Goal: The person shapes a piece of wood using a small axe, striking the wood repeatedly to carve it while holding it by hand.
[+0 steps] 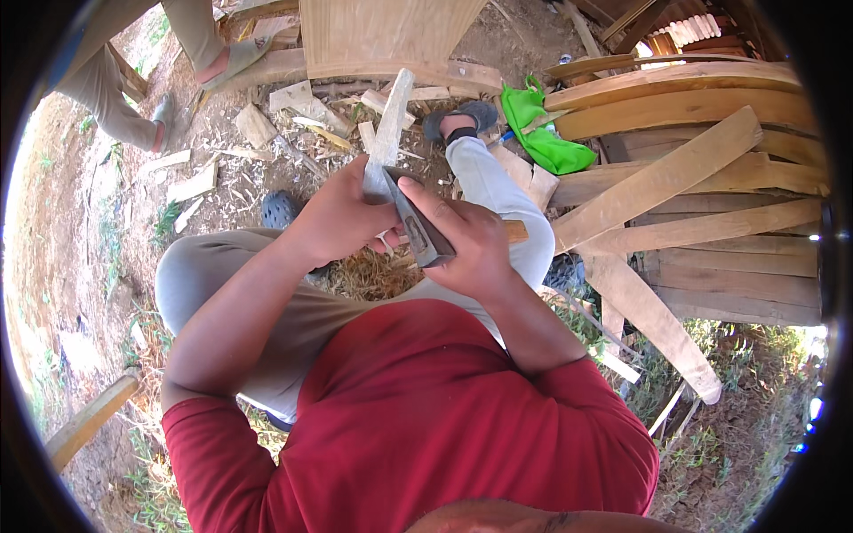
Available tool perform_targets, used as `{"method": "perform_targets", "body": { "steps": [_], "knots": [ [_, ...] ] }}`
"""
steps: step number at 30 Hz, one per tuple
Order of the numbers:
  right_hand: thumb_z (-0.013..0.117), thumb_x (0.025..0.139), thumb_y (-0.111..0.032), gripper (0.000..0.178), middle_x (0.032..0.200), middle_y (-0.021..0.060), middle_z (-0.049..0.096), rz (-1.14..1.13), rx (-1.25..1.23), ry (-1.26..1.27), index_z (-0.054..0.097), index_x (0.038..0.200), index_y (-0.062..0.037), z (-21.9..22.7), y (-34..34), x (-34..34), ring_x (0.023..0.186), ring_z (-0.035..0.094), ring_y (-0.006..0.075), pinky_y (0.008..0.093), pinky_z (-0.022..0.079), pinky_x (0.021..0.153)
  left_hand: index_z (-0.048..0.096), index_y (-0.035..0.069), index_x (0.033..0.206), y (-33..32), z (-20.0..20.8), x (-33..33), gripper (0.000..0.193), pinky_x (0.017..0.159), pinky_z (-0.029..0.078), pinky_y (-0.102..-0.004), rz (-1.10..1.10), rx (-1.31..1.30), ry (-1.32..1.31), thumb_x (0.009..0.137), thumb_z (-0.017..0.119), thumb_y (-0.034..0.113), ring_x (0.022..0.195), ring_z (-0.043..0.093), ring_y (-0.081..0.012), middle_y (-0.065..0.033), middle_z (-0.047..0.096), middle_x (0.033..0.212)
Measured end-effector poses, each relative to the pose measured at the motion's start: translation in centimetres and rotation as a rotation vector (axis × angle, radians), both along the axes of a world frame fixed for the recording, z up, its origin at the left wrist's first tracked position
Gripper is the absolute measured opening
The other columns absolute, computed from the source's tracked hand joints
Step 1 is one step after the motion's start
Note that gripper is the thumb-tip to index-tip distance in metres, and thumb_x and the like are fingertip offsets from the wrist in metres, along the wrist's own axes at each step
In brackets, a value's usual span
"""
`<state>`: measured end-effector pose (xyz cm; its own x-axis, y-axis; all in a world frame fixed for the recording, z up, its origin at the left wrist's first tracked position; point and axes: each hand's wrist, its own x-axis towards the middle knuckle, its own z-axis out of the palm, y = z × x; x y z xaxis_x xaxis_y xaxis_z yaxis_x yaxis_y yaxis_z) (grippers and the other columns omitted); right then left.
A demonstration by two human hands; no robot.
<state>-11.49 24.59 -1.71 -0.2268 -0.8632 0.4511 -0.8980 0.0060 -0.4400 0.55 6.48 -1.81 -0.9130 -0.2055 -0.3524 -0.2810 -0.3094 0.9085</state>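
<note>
Above my lap, my left hand [342,213] is closed around the lower end of a pale, tapered piece [391,120] that points away from me. Its material is unclear. Right beside it, my right hand [471,244] grips a tool with a dark, blocky metal head [422,226]; the thumb or a finger lies along the head. A short stretch of wooden handle [515,232] shows past the right side of that hand. The pale piece meets the metal head between my hands, where my fingers partly hide the contact; I cannot tell whether they are joined.
Long planks [684,178] are stacked at the right, with a curved board [653,311] leaning out of them. A green bag [544,133] lies beyond my right knee. Wood scraps [258,126] litter the dirt. Another person's legs [115,98] are at the far left, near a wide wooden panel [382,35].
</note>
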Motion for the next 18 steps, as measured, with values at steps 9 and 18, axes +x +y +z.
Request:
{"method": "perform_targets", "body": {
  "steps": [9, 18],
  "knots": [
    [0.083, 0.075, -0.011, 0.072, 0.081, 0.0088, 0.069, 0.007, 0.021, 0.164, 0.064, 0.144, -0.0096, -0.3, 0.2, 0.0, 0.066, 0.067, 0.0263, 0.0402, 0.053, 0.058, 0.053, -0.004, 0.120, 0.2, 0.6, 0.0, 0.035, 0.053, 0.056, -0.0274, 0.006, -0.074, -0.019, 0.091, 0.069, 0.007, 0.062, 0.068, -0.0134, -0.0094, 0.069, 0.084],
    [0.080, 0.078, -0.011, 0.068, 0.076, 0.0066, 0.064, 0.012, -0.011, 0.207, 0.064, 0.144, -0.0088, 0.2, 0.6, -0.3, 0.064, 0.063, 0.0254, 0.0396, 0.052, 0.058, 0.052, -0.006, 0.123, 0.4, 2.1, 0.0, 0.043, 0.053, 0.054, -0.0268, -0.018, -0.128, 0.012, 0.089, 0.072, 0.011, 0.061, 0.066, -0.0117, -0.0072, 0.068, 0.083]
  ]
}}
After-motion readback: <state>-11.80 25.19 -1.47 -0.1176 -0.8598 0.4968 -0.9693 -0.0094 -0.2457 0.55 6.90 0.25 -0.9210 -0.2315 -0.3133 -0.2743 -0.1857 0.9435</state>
